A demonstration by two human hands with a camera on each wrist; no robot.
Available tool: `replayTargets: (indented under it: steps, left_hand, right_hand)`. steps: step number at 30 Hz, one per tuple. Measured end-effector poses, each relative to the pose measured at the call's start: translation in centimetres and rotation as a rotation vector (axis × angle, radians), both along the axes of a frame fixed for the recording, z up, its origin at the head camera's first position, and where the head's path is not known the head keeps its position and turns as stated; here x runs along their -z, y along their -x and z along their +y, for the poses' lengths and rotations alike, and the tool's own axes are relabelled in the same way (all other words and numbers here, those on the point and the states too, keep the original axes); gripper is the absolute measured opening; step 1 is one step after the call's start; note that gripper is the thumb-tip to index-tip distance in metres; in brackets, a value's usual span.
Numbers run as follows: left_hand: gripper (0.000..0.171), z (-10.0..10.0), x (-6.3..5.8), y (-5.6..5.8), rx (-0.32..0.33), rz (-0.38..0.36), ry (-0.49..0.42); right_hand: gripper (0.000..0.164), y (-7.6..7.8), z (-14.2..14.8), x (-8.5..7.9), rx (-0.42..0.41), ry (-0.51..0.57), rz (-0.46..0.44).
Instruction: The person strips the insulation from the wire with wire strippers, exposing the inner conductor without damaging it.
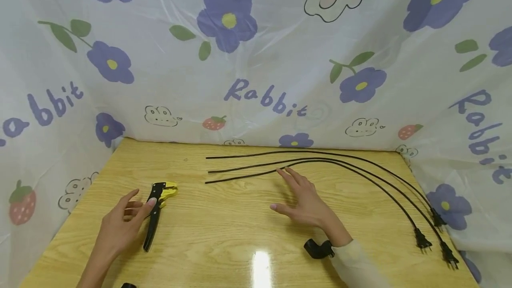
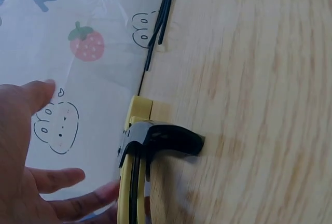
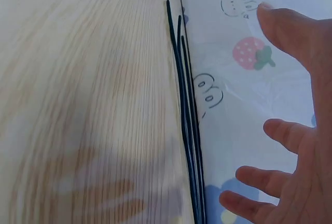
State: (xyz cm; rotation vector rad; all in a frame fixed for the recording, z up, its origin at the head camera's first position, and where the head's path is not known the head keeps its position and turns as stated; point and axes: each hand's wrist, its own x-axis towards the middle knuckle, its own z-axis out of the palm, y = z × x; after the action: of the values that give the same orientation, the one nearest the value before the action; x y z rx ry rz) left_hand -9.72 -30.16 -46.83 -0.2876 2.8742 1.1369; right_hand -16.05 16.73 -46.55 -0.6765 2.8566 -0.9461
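Observation:
My left hand (image 1: 122, 226) hovers beside a black and yellow wire stripper (image 1: 151, 223), its thumb overlapping the tool's black handle in the head view. From the left wrist, the thumb stands apart from the wire stripper (image 2: 136, 167), and the tool hides some fingertips. Three black power cords (image 1: 256, 165) run side by side across the back of the table, their cut ends at the left. My right hand (image 1: 302, 201) is spread with nothing in it, its fingertips overlapping the nearest cord in the head view. The right wrist view shows the cords (image 3: 184, 99) beyond the spread fingers.
The cords curve down to two-pin plugs (image 1: 449, 254) near the right edge of the wooden table (image 1: 224, 234). A white printed curtain (image 1: 264, 57) encloses the back and both sides. Beside the right cuff is a black device (image 1: 318, 249).

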Motion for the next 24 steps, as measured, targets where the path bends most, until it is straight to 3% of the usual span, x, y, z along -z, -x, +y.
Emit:
replayTargets:
  steps: [7, 12, 19, 24]
  left_hand:
    - [0.099, 0.1, 0.2, 0.0, -0.047, -0.090, -0.003]
    - [0.101, 0.3, 0.5, 0.0, -0.081, -0.112, 0.005]
    - [0.107, 0.5, 0.7, 0.3, -0.005, -0.155, 0.028]
    - [0.112, 0.6, 0.8, 0.2, -0.004, -0.161, 0.050]
  right_hand:
    - [0.092, 0.7, -2.0, 0.0, -0.039, 0.021, -0.033]
    - [0.089, 1.3, -3.1, 0.4, -0.068, 0.025, -0.036]
    - [0.083, 2.1, -4.9, 0.9, -0.082, 0.031, -0.013]
    - [0.079, 2.6, -6.3, 1.1, -0.076, 0.019, -0.038]
